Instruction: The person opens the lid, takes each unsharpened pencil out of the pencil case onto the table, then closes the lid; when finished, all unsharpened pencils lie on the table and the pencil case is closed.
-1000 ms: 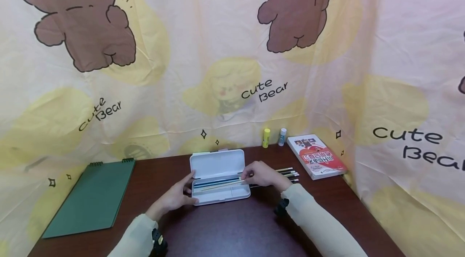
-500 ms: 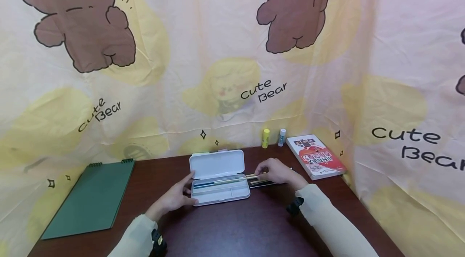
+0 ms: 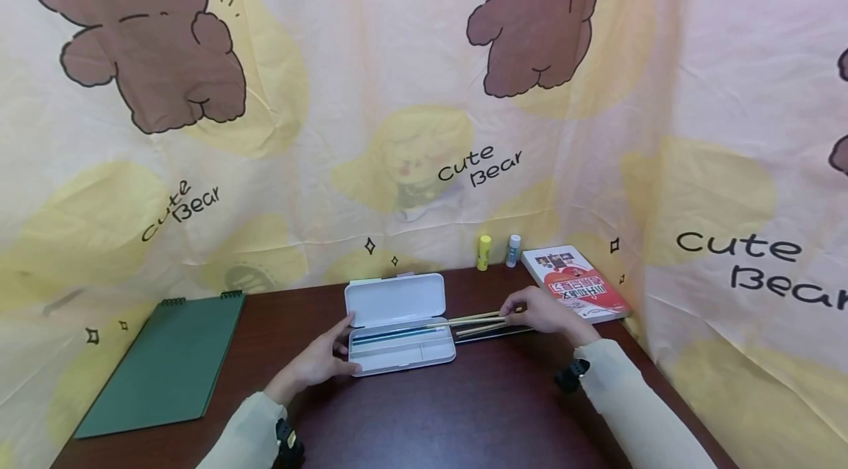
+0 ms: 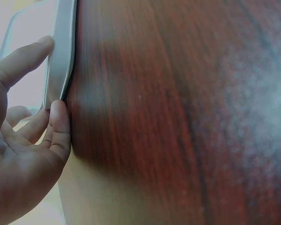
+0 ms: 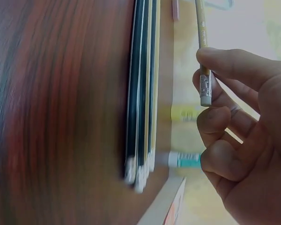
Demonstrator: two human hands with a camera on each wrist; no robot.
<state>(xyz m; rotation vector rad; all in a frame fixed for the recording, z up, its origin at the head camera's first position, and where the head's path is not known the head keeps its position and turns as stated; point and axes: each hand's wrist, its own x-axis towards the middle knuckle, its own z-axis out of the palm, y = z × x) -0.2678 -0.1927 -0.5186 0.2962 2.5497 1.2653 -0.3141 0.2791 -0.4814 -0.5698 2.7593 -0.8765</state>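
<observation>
Pencil (image 3: 464,320), pinched near its eraser by the right hand (image 3: 539,311), hangs beside the open case (image 3: 400,336); left hand's fingers (image 4: 56,126) brace that case, so feed it in level.

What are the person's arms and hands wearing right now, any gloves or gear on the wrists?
No gloves: both hands are bare. Each arm is covered by a long, loose, pale cream sleeve, the left sleeve and the right sleeve, both reaching the wrist. A small black device is strapped at each wrist, the left wrist device and the right wrist device. No rings or markings show.
</observation>
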